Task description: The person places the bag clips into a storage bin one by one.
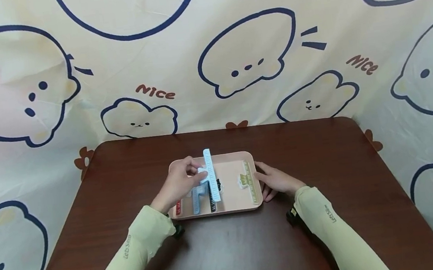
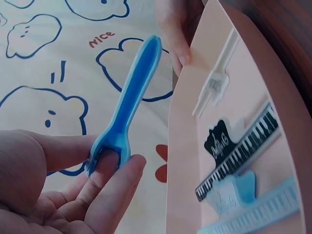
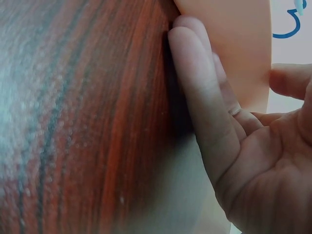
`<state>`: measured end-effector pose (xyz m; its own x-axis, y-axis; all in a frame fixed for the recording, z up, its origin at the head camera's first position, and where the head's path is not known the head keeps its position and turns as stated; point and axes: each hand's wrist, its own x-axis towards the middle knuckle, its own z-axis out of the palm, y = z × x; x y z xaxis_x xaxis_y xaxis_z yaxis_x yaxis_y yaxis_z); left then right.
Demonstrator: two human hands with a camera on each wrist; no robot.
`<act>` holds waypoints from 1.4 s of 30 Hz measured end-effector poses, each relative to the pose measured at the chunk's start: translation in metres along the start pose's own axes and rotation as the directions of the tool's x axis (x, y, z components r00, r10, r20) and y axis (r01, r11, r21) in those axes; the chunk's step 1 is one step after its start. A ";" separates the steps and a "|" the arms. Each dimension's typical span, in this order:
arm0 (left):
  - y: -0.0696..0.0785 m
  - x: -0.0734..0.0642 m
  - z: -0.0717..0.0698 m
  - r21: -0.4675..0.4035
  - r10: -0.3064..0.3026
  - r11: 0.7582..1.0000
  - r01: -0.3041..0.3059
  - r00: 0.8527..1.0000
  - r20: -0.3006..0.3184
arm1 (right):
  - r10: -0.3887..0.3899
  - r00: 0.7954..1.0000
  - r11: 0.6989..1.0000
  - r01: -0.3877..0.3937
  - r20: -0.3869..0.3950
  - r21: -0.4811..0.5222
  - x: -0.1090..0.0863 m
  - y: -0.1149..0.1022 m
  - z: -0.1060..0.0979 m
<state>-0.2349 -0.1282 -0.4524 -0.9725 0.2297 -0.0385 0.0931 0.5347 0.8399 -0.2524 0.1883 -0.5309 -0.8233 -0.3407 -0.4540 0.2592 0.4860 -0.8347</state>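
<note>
My left hand (image 1: 181,183) pinches a light blue piano-key clip (image 1: 211,174) between thumb and fingers and holds it over the left half of a pale pink tray (image 1: 226,163). In the left wrist view the held clip (image 2: 134,87) is seen from its edge, long end up, fingers at its short end. Below it, a second light blue clip (image 2: 231,192) lies on the tray beside a black clip (image 2: 222,148) with keyboard stripes. At the tray's right side, my right hand (image 1: 278,180) touches the outer wall with extended fingers, thumb at the rim.
A green clip (image 1: 250,183) lies at the tray's right end, and part of a red clip (image 1: 178,208) shows at the left end by my wrist. Under the tray is a dark brown table (image 1: 305,150), with a cartoon-printed cloth (image 1: 181,57) behind and along both sides.
</note>
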 end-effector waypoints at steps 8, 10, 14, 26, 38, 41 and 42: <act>0.006 0.011 0.008 -0.022 -0.119 0.993 0.120 0.992 0.046 | 0.010 1.000 1.000 -0.010 0.001 -0.008 -0.001 0.000 0.000; 0.008 0.012 0.009 -0.029 -0.124 0.992 0.125 0.991 0.048 | 0.010 1.000 1.000 -0.010 0.001 -0.008 -0.002 -0.001 0.000; 0.012 0.017 0.010 -0.026 -0.113 0.993 0.114 0.992 0.052 | -0.002 1.000 1.000 0.002 0.002 -0.019 -0.001 -0.004 -0.003; 0.015 0.030 0.026 -0.001 -0.145 0.989 0.146 0.983 0.113 | -0.012 1.000 1.000 0.012 0.000 -0.005 -0.001 -0.001 -0.001; 0.006 0.037 0.046 0.073 -0.151 0.987 0.143 0.981 0.119 | -0.006 1.000 1.000 0.006 -0.013 -0.006 -0.004 0.001 0.003; 0.007 0.039 0.049 0.086 -0.149 0.987 0.139 0.981 0.124 | 0.002 1.000 1.000 -0.002 -0.020 -0.005 -0.005 -0.001 0.002; 0.007 0.040 0.049 0.091 -0.147 0.986 0.137 0.981 0.125 | 0.003 1.000 1.000 -0.003 -0.022 -0.005 -0.005 -0.001 0.002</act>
<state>-0.2623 -0.0750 -0.4747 -0.9412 0.2481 -0.2293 -0.0217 0.6329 0.7739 -0.2476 0.1875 -0.5287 -0.8332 -0.3217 -0.4497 0.2592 0.4912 -0.8316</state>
